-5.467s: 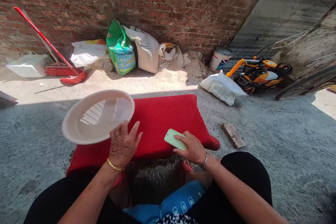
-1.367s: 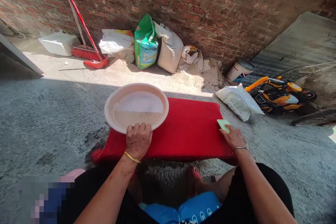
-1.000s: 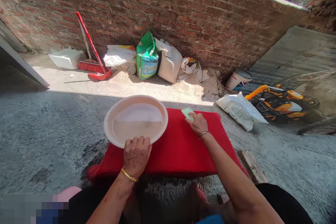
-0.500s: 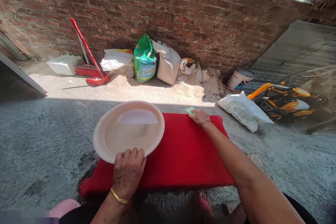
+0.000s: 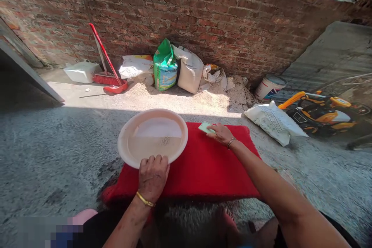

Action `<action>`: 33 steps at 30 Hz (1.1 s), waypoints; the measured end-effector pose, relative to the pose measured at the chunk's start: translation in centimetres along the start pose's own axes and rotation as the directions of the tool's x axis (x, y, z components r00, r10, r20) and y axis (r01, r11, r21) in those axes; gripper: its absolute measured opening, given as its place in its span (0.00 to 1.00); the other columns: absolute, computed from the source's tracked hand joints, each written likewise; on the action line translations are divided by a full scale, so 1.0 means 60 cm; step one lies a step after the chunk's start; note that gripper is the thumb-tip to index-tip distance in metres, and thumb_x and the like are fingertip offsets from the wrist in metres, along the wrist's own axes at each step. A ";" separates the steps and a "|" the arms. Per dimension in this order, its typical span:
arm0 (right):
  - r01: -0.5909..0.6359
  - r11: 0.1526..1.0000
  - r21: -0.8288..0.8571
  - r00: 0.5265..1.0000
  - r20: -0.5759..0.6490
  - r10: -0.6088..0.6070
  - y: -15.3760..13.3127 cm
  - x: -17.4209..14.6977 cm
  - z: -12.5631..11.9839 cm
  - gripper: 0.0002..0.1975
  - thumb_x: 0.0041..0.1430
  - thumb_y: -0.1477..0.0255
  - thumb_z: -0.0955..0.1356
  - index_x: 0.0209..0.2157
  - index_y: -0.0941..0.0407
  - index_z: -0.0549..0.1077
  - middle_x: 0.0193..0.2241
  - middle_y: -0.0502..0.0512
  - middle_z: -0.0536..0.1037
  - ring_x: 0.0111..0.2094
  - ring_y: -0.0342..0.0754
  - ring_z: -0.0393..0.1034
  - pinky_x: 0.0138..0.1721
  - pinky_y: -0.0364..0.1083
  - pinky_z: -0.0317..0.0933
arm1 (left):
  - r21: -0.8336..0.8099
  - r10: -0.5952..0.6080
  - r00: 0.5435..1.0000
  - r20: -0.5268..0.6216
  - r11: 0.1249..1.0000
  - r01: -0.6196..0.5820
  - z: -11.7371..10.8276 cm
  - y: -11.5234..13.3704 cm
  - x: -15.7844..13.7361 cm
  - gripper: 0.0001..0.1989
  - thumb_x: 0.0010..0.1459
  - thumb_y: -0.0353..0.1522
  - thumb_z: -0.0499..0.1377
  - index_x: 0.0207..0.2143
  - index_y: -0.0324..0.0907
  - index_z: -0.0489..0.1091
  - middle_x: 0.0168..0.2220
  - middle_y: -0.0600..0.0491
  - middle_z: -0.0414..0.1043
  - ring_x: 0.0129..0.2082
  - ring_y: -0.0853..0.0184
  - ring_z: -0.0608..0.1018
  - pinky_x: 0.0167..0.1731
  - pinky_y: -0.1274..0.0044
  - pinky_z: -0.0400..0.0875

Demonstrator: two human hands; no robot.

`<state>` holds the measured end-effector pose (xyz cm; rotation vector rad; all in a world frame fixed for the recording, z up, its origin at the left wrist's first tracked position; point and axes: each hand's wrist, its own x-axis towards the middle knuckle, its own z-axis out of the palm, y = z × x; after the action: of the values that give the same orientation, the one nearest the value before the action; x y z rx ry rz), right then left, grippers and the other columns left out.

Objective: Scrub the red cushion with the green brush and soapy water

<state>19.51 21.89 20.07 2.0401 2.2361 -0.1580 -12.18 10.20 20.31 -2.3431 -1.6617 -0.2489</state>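
Note:
My left hand (image 5: 153,176) is closed over the near rim of a wide, pale pink plastic basin (image 5: 123,148). Water (image 5: 162,130) fills part of the basin and reflects light. The basin rests on the left part of a low surface covered with a thick red cloth (image 5: 209,166). Toward the far right of that cloth, my right hand (image 5: 222,135) grips a pale green flat block with rounded corners (image 5: 205,127); whether it is a soap bar or a brush cannot be made out. The block is close to the cloth, its underside hidden.
A brick wall (image 5: 139,11) runs along the back. Before it stand a red broom and dustpan (image 5: 116,87), a white box (image 5: 83,72), a green bag (image 5: 165,66), white sacks (image 5: 190,70) and a bucket (image 5: 270,87). At right lie a white sack (image 5: 270,122) and a yellow-black toy digger (image 5: 319,114).
My right hand has drawn the green block slightly left and inward from the cloth's far edge. My left hand stays on the basin rim. The whole view has shifted a little.

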 end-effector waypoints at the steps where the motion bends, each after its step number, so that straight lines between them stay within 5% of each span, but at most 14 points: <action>1: 0.068 0.998 0.011 0.998 0.005 -0.068 -0.035 0.007 0.001 0.24 0.63 0.53 0.63 0.57 0.45 0.69 0.45 0.58 0.70 0.42 0.50 0.66 0.44 0.47 0.57 | 0.003 0.005 1.000 -0.003 1.000 -0.005 0.000 0.000 0.000 0.08 0.61 0.31 0.54 0.34 0.43 0.73 0.30 0.50 0.73 0.34 0.58 0.72 0.35 0.66 0.55; 4: 0.151 0.988 0.036 0.988 0.026 -0.152 -0.093 0.023 0.001 0.25 0.62 0.52 0.63 0.58 0.44 0.68 0.45 0.58 0.70 0.42 0.50 0.66 0.43 0.46 0.56 | 0.024 0.021 1.000 -0.015 0.999 -0.021 0.001 -0.003 -0.001 0.08 0.60 0.30 0.54 0.34 0.42 0.73 0.30 0.50 0.73 0.34 0.58 0.72 0.35 0.66 0.55; 6: 0.126 0.991 0.040 0.990 0.052 -0.128 -0.078 0.025 0.003 0.25 0.62 0.52 0.63 0.59 0.42 0.67 0.46 0.57 0.70 0.43 0.50 0.67 0.44 0.46 0.57 | 0.038 0.029 0.999 -0.024 0.999 -0.028 0.002 -0.004 0.001 0.08 0.60 0.30 0.54 0.34 0.42 0.73 0.30 0.50 0.73 0.33 0.57 0.72 0.35 0.66 0.55; 11: -0.213 0.976 -0.043 0.971 0.100 0.217 0.113 -0.045 0.015 0.26 0.62 0.53 0.62 0.59 0.44 0.66 0.48 0.59 0.71 0.47 0.54 0.67 0.47 0.51 0.58 | 0.027 0.034 0.998 -0.044 0.999 -0.032 0.004 -0.005 0.002 0.06 0.59 0.30 0.56 0.34 0.43 0.73 0.29 0.51 0.73 0.33 0.58 0.72 0.35 0.67 0.55; 13: -0.432 0.899 -0.070 0.893 0.107 0.437 0.204 -0.095 0.018 0.26 0.63 0.53 0.60 0.60 0.45 0.66 0.50 0.61 0.70 0.47 0.56 0.68 0.47 0.53 0.59 | 0.018 0.030 0.998 -0.059 0.999 -0.029 0.005 -0.005 0.000 0.06 0.59 0.31 0.56 0.34 0.43 0.73 0.29 0.51 0.73 0.33 0.58 0.72 0.35 0.67 0.55; 15: -0.630 0.768 -0.114 0.766 0.070 0.639 0.270 -0.141 0.016 0.26 0.62 0.53 0.60 0.59 0.46 0.68 0.51 0.64 0.70 0.48 0.60 0.68 0.47 0.55 0.59 | 0.011 0.025 0.997 -0.073 1.000 -0.025 0.006 -0.005 -0.001 0.07 0.60 0.30 0.55 0.34 0.43 0.73 0.29 0.51 0.73 0.33 0.58 0.72 0.35 0.66 0.55; 17: -0.736 0.664 -0.129 0.668 0.018 0.744 0.297 -0.173 0.012 0.27 0.62 0.53 0.60 0.58 0.48 0.68 0.51 0.65 0.70 0.49 0.62 0.68 0.46 0.56 0.59 | 0.001 0.026 0.996 -0.086 1.000 -0.026 0.007 -0.006 -0.003 0.07 0.60 0.30 0.55 0.33 0.43 0.73 0.29 0.51 0.72 0.33 0.58 0.72 0.35 0.66 0.56; 18: -0.745 0.655 -0.123 0.661 -0.001 0.751 0.294 -0.180 0.009 0.27 0.62 0.53 0.60 0.58 0.49 0.68 0.51 0.66 0.70 0.49 0.62 0.68 0.46 0.56 0.59 | -0.004 0.028 0.996 -0.089 1.000 -0.028 0.007 -0.006 -0.003 0.07 0.60 0.30 0.55 0.33 0.43 0.73 0.29 0.51 0.72 0.33 0.58 0.72 0.35 0.66 0.56; 21: -0.593 0.801 -0.075 0.804 -0.022 0.594 0.227 -0.165 0.003 0.28 0.63 0.52 0.59 0.60 0.49 0.66 0.49 0.64 0.70 0.48 0.58 0.68 0.47 0.53 0.59 | -0.025 0.025 0.996 -0.081 0.999 -0.027 0.008 -0.005 -0.003 0.06 0.59 0.30 0.55 0.33 0.43 0.73 0.29 0.51 0.73 0.33 0.58 0.72 0.35 0.67 0.56; 23: -0.397 0.916 -0.051 0.918 -0.045 0.395 0.151 -0.133 0.005 0.26 0.63 0.53 0.60 0.59 0.48 0.67 0.48 0.62 0.70 0.47 0.55 0.68 0.47 0.52 0.58 | -0.036 0.010 0.998 -0.063 0.999 -0.012 0.008 -0.003 -0.003 0.06 0.59 0.31 0.56 0.33 0.43 0.73 0.29 0.50 0.73 0.34 0.57 0.72 0.35 0.67 0.56; 25: -0.195 0.980 -0.028 0.979 -0.059 0.193 0.068 -0.097 0.010 0.25 0.63 0.53 0.62 0.57 0.47 0.68 0.46 0.60 0.70 0.46 0.54 0.67 0.46 0.50 0.58 | -0.043 -0.003 0.999 -0.050 0.999 0.001 0.008 -0.002 -0.002 0.06 0.59 0.32 0.56 0.33 0.43 0.73 0.30 0.50 0.73 0.34 0.57 0.73 0.35 0.67 0.56; 29: 0.074 0.996 0.053 0.997 0.005 -0.074 -0.053 -0.040 0.020 0.25 0.61 0.53 0.65 0.58 0.44 0.68 0.46 0.58 0.69 0.45 0.51 0.66 0.45 0.48 0.56 | -0.042 0.002 0.999 -0.051 0.999 -0.004 0.007 -0.002 -0.001 0.05 0.58 0.31 0.56 0.33 0.43 0.73 0.30 0.50 0.73 0.34 0.57 0.73 0.35 0.67 0.56; 33: 0.134 0.983 0.124 0.980 0.133 -0.151 -0.027 -0.028 0.028 0.27 0.59 0.54 0.68 0.59 0.42 0.66 0.48 0.56 0.70 0.49 0.52 0.66 0.47 0.49 0.56 | -0.022 0.016 0.998 -0.063 1.000 -0.017 0.008 -0.004 -0.002 0.05 0.58 0.31 0.56 0.34 0.42 0.73 0.30 0.50 0.73 0.34 0.57 0.73 0.35 0.66 0.56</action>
<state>18.10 19.83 18.69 1.8531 2.3322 -0.4396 -12.45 10.31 19.83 -2.3392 -1.6183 -0.3370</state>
